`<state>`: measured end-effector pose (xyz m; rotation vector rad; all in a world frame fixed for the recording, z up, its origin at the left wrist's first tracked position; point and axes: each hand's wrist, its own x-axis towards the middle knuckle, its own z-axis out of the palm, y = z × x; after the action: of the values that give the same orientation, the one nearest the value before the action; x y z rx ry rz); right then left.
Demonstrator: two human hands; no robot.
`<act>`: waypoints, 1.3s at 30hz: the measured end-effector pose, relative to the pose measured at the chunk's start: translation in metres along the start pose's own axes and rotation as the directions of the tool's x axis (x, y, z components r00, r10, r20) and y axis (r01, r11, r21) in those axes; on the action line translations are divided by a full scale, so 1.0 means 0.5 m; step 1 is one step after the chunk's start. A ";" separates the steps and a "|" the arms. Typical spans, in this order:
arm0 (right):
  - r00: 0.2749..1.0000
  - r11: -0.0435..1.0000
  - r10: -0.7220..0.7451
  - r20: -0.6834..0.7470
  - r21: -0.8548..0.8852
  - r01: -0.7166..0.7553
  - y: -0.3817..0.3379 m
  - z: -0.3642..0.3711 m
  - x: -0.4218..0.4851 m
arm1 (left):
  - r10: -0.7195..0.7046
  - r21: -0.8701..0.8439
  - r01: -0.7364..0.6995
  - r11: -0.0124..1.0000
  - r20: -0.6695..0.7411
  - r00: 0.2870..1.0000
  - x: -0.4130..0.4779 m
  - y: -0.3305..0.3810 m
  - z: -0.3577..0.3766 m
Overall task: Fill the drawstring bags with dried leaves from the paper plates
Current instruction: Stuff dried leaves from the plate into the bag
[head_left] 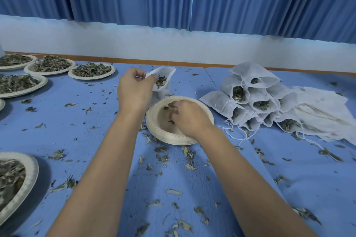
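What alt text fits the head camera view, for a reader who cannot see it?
A person's left hand holds a white drawstring bag open above a blue table, while the right hand gathers the last dried leaves from a nearly empty paper plate. Filled bags are piled to the right; full plates stand at the left.

Blue-covered table. Centre: stack of nearly empty paper plates. 9–10 o'clock: cluster of paper plates heaped with dried leaves. 8 o'clock: one more leaf-filled plate, cut by the frame edge. 3 o'clock: pile of filled drawstring bags, touching flat empty bags beyond. Loose leaf fragments scattered throughout.
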<state>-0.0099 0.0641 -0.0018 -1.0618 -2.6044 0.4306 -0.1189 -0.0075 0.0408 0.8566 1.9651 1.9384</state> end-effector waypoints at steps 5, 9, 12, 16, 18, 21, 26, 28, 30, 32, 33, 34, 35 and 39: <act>0.980 0.988 -0.098 0.173 -0.105 0.117 -0.012 0.009 0.009 | -0.002 -0.028 0.002 1.000 0.008 1.000 -0.002 -0.004 0.004; 0.988 0.986 -0.079 0.135 -0.137 0.097 0.001 -0.019 -0.008 | -0.014 -0.040 0.014 0.999 0.009 1.000 -0.005 -0.007 0.007; 0.999 0.998 -0.034 0.026 -0.061 0.035 0.021 -0.054 -0.026 | -0.014 -0.032 0.014 0.999 0.016 1.000 -0.010 -0.006 0.010; 0.996 0.988 0.041 -0.084 0.152 -0.028 0.035 -0.085 -0.045 | -0.016 -0.016 0.016 1.000 0.017 1.000 -0.015 -0.006 0.010; 0.995 0.993 0.078 -0.065 0.097 -0.072 0.031 -0.087 -0.045 | -0.014 -0.009 0.014 1.000 0.021 1.000 -0.017 -0.005 0.012; 0.978 0.974 0.197 0.074 -0.126 -0.187 0.012 -0.074 -0.039 | -0.009 -0.004 0.009 1.000 0.025 1.000 -0.021 -0.004 0.014; 0.966 0.942 0.241 0.097 -0.263 -0.209 -0.029 -0.041 -0.040 | -0.009 -0.005 0.009 1.000 0.029 1.000 -0.021 -0.005 0.014; 0.976 0.946 0.203 0.080 -0.272 -0.175 -0.040 -0.033 -0.043 | -0.011 -0.008 0.011 1.000 0.025 1.000 -0.020 -0.006 0.014; 0.988 0.957 0.140 0.061 -0.266 -0.120 -0.050 -0.026 -0.048 | -0.017 -0.009 0.017 1.000 0.031 0.999 -0.020 -0.006 0.015; 0.997 0.961 0.073 0.028 -0.269 -0.063 -0.054 -0.023 -0.055 | -0.021 -0.009 0.021 1.000 0.030 0.999 -0.022 -0.006 0.016; 0.999 0.961 0.050 0.015 -0.273 -0.044 -0.055 -0.022 -0.058 | -0.018 -0.011 0.018 1.000 0.025 1.000 -0.023 -0.006 0.016; 0.999 0.959 0.033 0.014 -0.281 -0.028 -0.054 -0.020 -0.060 | -0.015 -0.018 0.015 1.000 0.020 1.000 -0.024 -0.006 0.016; 1.000 0.958 0.024 0.007 -0.287 -0.021 -0.053 -0.018 -0.061 | -0.014 -0.029 0.015 0.999 0.021 1.000 -0.024 -0.007 0.016; 0.996 0.989 0.038 -0.081 -0.138 -0.049 -0.033 -0.009 -0.060 | -0.039 -0.084 0.045 0.995 0.077 0.996 -0.025 -0.012 0.018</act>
<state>0.0019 0.0319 0.0039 -1.1585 -2.5776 0.2138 -0.1052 -0.0069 0.0314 0.8460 1.8288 1.9227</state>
